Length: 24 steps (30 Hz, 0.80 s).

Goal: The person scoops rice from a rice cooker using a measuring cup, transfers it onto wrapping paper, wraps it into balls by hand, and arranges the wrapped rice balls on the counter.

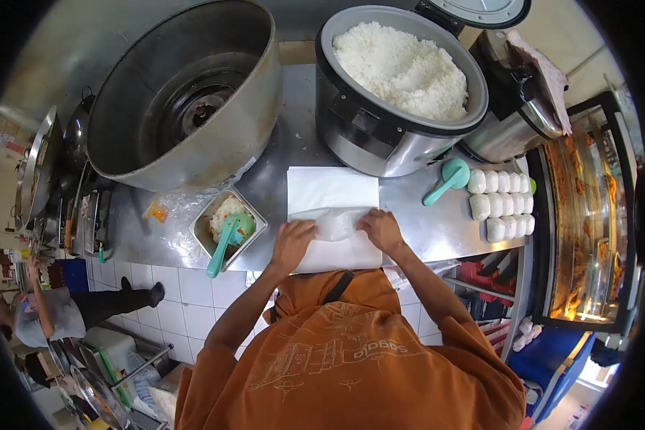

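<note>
A stack of white paper sheets point(332, 188) lies on the steel counter in front of me. Across it is a partly rolled paper wrapper point(335, 223), whose contents I cannot see. My left hand point(294, 242) pinches its left end. At the opposite end, the fingers of my right hand point(380, 231) are closed on the paper. Left of the sheets stands a square metal container point(263, 234) of rice mixed with colored bits, with a turquoise scoop point(228, 242) resting in it. Behind the paper is a large open rice cooker point(365, 129) full of white rice point(401, 72).
A huge metal pot point(215, 147) occupies the back left. Wrapped white parcels point(495, 206) sit in rows at the right, beside another turquoise scoop point(448, 180). A glass display case point(580, 222) stands far right. Another person point(57, 315) is at the far left.
</note>
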{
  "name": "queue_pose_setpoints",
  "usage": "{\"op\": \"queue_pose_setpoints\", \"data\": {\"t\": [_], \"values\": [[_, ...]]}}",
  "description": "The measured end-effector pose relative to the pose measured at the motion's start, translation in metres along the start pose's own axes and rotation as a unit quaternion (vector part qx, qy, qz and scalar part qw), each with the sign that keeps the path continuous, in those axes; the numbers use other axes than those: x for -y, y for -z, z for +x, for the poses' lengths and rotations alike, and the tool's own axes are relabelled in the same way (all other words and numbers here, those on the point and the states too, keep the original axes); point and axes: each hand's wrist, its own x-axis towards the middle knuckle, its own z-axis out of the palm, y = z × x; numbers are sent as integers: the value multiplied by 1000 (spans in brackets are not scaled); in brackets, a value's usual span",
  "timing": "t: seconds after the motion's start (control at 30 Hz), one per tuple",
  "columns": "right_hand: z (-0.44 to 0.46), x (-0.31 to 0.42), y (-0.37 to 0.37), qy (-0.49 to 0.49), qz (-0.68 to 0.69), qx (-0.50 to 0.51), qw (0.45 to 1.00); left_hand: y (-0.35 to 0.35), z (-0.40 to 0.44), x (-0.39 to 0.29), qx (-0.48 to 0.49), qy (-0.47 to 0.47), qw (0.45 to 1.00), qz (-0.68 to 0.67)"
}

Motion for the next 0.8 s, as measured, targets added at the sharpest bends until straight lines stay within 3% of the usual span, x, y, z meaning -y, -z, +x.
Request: {"op": "queue_pose_setpoints", "data": {"t": [0.07, 0.13, 0.17, 0.2, 0.27, 0.37, 0.47, 0.5, 0.6, 0.63, 0.67, 0.7, 0.73, 0.77, 0.8], "values": [[19, 26, 11, -26, -114, -173, 978, 13, 31, -11, -16, 82, 997, 1], [39, 21, 4, 8, -125, -157, 980, 1, 60, -7, -95, 74, 993, 3], [46, 16, 4, 14, -118, -73, 990, -6, 66, -6, -134, 69, 989, 2], [50, 13, 8, 22, -112, 11, 993, -9, 67, -3, -76, 87, 993, -34], [32, 15, 4, 61, -105, -30, 992, -9, 61, 6, 41, 125, 986, -100], [1, 14, -14, 111, -118, -112, 980, -24, 26, 1, -36, 70, 989, -126], [-17, 21, -30, 49, -29, -89, 994, -22, -1, -17, -77, 13, 987, -138], [-17, 23, -19, 9, 23, -32, 999, -20, 0, -18, -60, 11, 988, -144], [2, 23, -23, -119, 90, -73, 986, -14, 13, 4, 57, 39, 984, -161], [7, 23, -30, -96, -62, -94, 989, 1, 27, 0, 64, 68, 983, -159], [4, 35, -11, -113, -132, -74, 982, 18, 42, -17, 39, 69, 995, -57], [3, 36, -5, -132, -124, -87, 980, 15, 54, -18, 4, 31, 998, -46], [4, 32, -4, -119, -125, -61, 983, 10, 61, -15, -33, -4, 999, -38], [10, 11, -18, -20, -41, -49, 998, 5, 64, -11, 22, 9, 997, -67], [12, -1, -42, 3, 10, -89, 996, -1, 66, -3, 76, 26, 992, -93]]}}
